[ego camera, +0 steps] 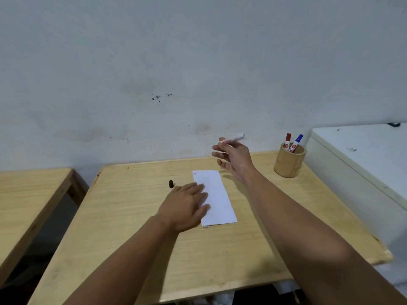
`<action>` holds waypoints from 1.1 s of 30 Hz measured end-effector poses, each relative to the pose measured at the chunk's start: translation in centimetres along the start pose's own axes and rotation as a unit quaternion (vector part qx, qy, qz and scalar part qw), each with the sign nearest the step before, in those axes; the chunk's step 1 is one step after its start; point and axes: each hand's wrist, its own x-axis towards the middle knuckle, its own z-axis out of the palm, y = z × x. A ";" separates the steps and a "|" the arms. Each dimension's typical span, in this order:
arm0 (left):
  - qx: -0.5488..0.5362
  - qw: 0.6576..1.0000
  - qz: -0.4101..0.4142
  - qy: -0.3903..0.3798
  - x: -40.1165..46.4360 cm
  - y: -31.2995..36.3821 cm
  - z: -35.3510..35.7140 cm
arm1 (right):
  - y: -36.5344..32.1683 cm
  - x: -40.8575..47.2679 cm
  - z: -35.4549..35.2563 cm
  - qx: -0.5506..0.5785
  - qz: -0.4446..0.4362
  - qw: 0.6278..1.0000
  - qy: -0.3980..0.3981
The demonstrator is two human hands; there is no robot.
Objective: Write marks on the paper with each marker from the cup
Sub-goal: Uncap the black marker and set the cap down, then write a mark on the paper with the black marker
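Left hand (186,205): palm down, fingers spread flat, holding nothing, resting on the left edge of the paper (217,200) and pinning it to the table (132,216). Right hand (234,158): raised above the table beyond the far right corner of the paper, fingers loosely curled, thumb and forefinger pinching a white marker (234,138) near one end; the marker is blurred, points up and to the right, and any print on it cannot be read. Paper: white, long and narrow, smooth, lying flat near the table's middle, with tiny red and blue marks at its far left corner. Cap (171,184): small, dark, cylindrical, lying on the table just left of the left hand's fingertips. Cup (289,160): round, light wood or bamboo, standing upright near the far right corner of the table, well apart from the paper. Red marker (287,141) and blue marker (296,143): standing capped end up in the cup, white barrels each with a round red label, wording too small to read. Table: pale wood, visible grain, rounded corners.
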 end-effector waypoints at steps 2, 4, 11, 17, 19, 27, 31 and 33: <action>-0.026 0.999 -0.019 -0.004 -0.7 -0.4 0.9 | 0.7 -0.3 0.6 -0.055 -0.013 0.998 0.027; -0.049 0.998 -0.028 0.009 -1.1 -0.6 1.5 | 1.5 -0.3 1.1 -0.097 -0.017 0.994 0.042; -0.077 0.996 -0.035 0.034 -1.1 -0.6 1.9 | 6.3 0.0 2.8 -0.216 -0.025 0.975 0.046; -0.067 0.997 -0.045 0.009 -0.9 -0.6 1.6 | 9.0 0.7 3.5 -0.252 -0.055 0.965 0.054; -0.057 0.996 -0.067 0.000 -1.1 -0.5 1.6 | 9.5 0.9 3.4 -0.278 -0.070 0.955 0.072; -0.023 0.986 -0.161 -0.042 -2.4 0.2 1.2 | 10.6 1.4 2.9 -0.236 -0.066 0.966 0.084; -0.029 0.984 -0.170 -0.045 -2.5 0.3 1.2 | 10.9 1.7 2.8 -0.247 -0.065 0.964 0.076; -0.034 0.984 -0.172 -0.045 -2.5 0.2 1.2 | 11.0 1.7 2.7 -0.254 -0.070 0.962 0.072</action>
